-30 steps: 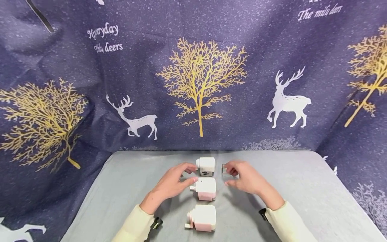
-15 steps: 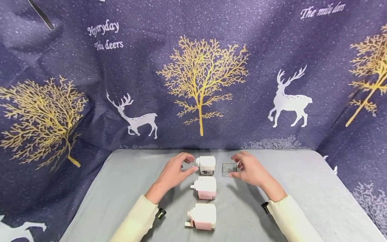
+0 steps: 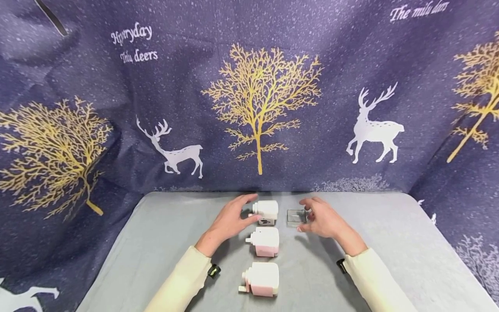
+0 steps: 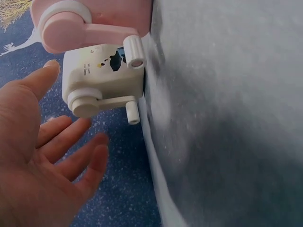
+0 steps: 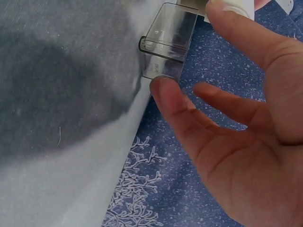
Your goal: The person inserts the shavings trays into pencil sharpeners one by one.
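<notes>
Left hand (image 3: pixel 230 221) is hovering at the crank side of the white sharpener (image 3: pixel 269 209), thumb and fingers standing wide apart. That sharpener is standing at the far end of a row on the grey table (image 3: pixel 156 255); a middle sharpener (image 3: pixel 266 242) and a near sharpener (image 3: pixel 264 279), both pink and white, are completing it. Right hand (image 3: pixel 322 220) is hovering at the clear box (image 3: pixel 295 216), thumb and fingers parting moderately; fingertip contact is remaining unclear.

Lettering (image 4: pixel 86 69) on white sharpener (image 4: pixel 108 81) illegibly small
</notes>
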Tool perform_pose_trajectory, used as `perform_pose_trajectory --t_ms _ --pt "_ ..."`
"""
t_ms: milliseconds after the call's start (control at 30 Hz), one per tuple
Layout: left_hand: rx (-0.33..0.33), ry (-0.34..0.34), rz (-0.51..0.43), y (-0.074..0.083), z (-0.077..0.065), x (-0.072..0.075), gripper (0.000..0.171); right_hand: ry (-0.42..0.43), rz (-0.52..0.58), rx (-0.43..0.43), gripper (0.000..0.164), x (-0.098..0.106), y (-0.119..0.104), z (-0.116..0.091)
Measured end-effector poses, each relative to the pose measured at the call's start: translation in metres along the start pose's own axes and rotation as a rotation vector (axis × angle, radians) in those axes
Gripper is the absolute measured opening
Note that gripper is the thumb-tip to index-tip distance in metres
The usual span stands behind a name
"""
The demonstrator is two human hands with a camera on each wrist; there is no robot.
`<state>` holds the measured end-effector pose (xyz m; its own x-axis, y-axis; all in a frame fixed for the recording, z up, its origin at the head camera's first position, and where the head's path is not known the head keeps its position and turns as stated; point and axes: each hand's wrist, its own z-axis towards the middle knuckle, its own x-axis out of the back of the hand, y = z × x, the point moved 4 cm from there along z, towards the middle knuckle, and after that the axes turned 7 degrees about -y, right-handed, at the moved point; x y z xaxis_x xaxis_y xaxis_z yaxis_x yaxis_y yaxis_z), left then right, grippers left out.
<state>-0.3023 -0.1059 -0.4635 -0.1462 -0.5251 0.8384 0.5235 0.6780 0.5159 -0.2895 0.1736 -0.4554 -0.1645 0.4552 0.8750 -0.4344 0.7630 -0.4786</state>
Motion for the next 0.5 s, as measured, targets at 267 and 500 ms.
perform_pose_trajectory --t_ms 267,500 --pt "-0.009 -0.027 -0.029 -0.003 0.006 -0.009 0.063 -0.030 -0.008 0.003 0.079 -0.005 0.005 0.005" --pt "-0.027 -0.005 -0.085 -0.006 0.006 -0.015 0.053 -0.045 0.051 -0.042 0.076 -0.009 0.010 0.004"
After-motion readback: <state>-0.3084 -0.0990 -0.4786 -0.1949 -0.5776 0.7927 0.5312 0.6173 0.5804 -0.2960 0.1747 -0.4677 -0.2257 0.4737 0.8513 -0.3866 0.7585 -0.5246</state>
